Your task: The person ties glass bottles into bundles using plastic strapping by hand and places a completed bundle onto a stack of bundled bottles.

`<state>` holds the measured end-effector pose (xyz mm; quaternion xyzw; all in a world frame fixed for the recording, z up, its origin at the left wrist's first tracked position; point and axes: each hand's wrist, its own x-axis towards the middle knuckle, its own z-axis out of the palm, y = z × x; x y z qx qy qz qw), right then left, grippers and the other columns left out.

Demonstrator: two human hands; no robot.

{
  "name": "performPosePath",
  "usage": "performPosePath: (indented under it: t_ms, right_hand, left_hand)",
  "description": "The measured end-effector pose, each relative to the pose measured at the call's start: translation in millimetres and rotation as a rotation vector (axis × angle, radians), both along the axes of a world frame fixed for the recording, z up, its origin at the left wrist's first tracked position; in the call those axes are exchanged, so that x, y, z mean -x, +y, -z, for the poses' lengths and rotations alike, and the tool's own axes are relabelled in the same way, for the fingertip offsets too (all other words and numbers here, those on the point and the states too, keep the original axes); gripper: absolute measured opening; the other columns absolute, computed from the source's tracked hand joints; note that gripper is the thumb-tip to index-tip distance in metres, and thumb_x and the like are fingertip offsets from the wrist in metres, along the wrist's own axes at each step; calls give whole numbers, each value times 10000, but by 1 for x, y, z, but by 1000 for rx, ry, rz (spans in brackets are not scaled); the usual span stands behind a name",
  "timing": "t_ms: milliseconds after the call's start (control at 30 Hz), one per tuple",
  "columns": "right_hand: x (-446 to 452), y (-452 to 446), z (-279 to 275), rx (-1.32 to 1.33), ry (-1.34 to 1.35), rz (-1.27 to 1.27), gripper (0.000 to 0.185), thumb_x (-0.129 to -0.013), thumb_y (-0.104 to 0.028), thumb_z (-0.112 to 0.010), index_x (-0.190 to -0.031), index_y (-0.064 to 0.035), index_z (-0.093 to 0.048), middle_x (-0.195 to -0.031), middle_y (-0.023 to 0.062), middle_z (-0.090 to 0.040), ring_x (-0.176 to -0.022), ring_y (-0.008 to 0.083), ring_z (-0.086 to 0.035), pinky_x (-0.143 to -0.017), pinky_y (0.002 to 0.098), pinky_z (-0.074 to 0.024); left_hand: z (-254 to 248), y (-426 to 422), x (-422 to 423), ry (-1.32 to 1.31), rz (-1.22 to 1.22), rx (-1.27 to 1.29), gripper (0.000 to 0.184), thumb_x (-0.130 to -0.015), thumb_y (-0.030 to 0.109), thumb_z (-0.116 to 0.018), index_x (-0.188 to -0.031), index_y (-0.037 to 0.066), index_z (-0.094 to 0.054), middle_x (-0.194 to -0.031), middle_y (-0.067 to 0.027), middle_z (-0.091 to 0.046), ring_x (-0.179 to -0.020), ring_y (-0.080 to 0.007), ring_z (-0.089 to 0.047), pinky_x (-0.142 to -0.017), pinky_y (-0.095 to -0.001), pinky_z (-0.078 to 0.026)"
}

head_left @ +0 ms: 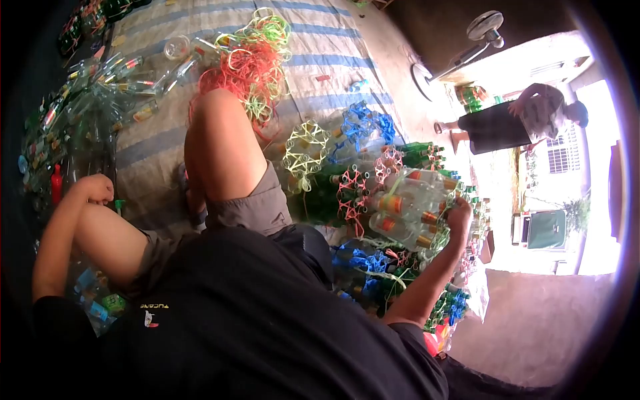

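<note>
My right hand (459, 212) is closed at the neck end of a bundle of clear plastic bottles (403, 207). The bottles lie on their sides in view, with orange-brown labels and pale strapping among them. More bundles press around this one: green bottles tied with pink strapping (352, 193) and others with blue strapping (363, 257). My left hand (99, 189) rests by my bent knee with its fingers curled into a fist, and nothing shows in it. Close to it are a red bottle (56, 185) and a small green piece (119, 205).
A tangle of red and green strapping (247, 70) lies on the striped sheet (153, 157). Loose clear bottles (100, 87) pile up at the left. A standing fan (485, 27) is at the upper right. Another person (520, 120) stands near the bright doorway.
</note>
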<state>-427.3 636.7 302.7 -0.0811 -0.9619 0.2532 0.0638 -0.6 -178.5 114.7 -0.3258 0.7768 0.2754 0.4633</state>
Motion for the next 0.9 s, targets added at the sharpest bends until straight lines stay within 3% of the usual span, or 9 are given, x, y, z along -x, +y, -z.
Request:
performPosePath:
  t_ms: [33, 100, 300, 433, 467, 600, 767, 867, 900]
  right_hand:
    - [4, -2, -9, -139, -72, -15, 319, -811, 33, -499, -1062, 13, -695, -803, 147, -690, -618, 195, -653, -564, 341, -520]
    - [53, 66, 25, -253, 6, -129, 308, -811, 34, -519, -1059, 0, -699, -815, 156, -692, -621, 193, -656, -570, 347, -524]
    - [64, 64, 25, -205, -123, -20, 271, -758, 72, -580, -991, -11, -689, -804, 152, -683, -579, 183, -642, -554, 351, -517]
    - [75, 85, 47, -497, -77, -128, 342, -676, 44, -685, -1007, -39, -677, -883, 160, -699, -765, 270, -681, -686, 390, -534]
    - [76, 89, 49, -525, -89, -90, 351, -650, 22, -716, -992, -55, -684, -936, 171, -700, -877, 312, -675, -758, 406, -525]
    - [112, 132, 92, -364, -94, -92, 300, -710, -52, -671, -1008, -55, -703, -977, 196, -694, -922, 342, -671, -813, 405, -519]
    - [162, 143, 111, -467, -70, -167, 319, -739, -93, -609, -1037, -77, -721, -1015, 201, -691, -943, 358, -665, -834, 416, -516]
    - [176, 128, 97, -492, -245, -129, 412, -676, -130, -770, -1081, -82, -706, -983, 175, -707, -907, 335, -679, -816, 414, -525]
    - [177, 125, 93, -496, -241, -129, 412, -676, -130, -770, -1081, -82, -706, -983, 175, -707, -907, 335, -679, -816, 414, -525]
  left_hand:
    - [1, 0, -1, -5, 4, 0, 145, -833, 106, -624, -876, -10, -699, -787, -112, -702, -657, -207, -699, -566, -320, -564]
    - [4, -3, -5, -3, -25, -8, 137, -836, 102, -625, -879, -13, -686, -778, -110, -696, -650, -203, -696, -560, -320, -561]
    - [-6, 3, -13, 71, -204, -25, 130, -837, 77, -640, -931, -8, -671, -778, -112, -677, -650, -228, -696, -546, -355, -562]
    - [1, -1, -20, 79, -209, -15, 120, -837, 74, -641, -923, -6, -664, -755, -104, -666, -621, -216, -684, -520, -341, -551]
    - [-1, -1, -19, 79, -202, -16, 112, -837, 74, -641, -915, -4, -662, -750, -103, -662, -612, -212, -679, -513, -335, -547]
    - [-7, 5, -12, 95, -225, 8, 92, -847, 70, -634, -902, -1, -656, -741, -95, -656, -594, -197, -664, -493, -335, -538]
    - [-12, 14, -9, 140, -301, 43, 87, -859, 67, -622, -899, -3, -653, -748, -98, -660, -591, -185, -655, -497, -333, -538]
    - [-6, 12, -7, 156, -285, 52, 80, -855, 65, -626, -890, -4, -647, -747, -100, -662, -595, -183, -654, -513, -321, -540]
    - [-5, 10, -9, 160, -273, 55, 76, -852, 64, -630, -884, -4, -644, -742, -97, -662, -598, -182, -655, -514, -318, -535]
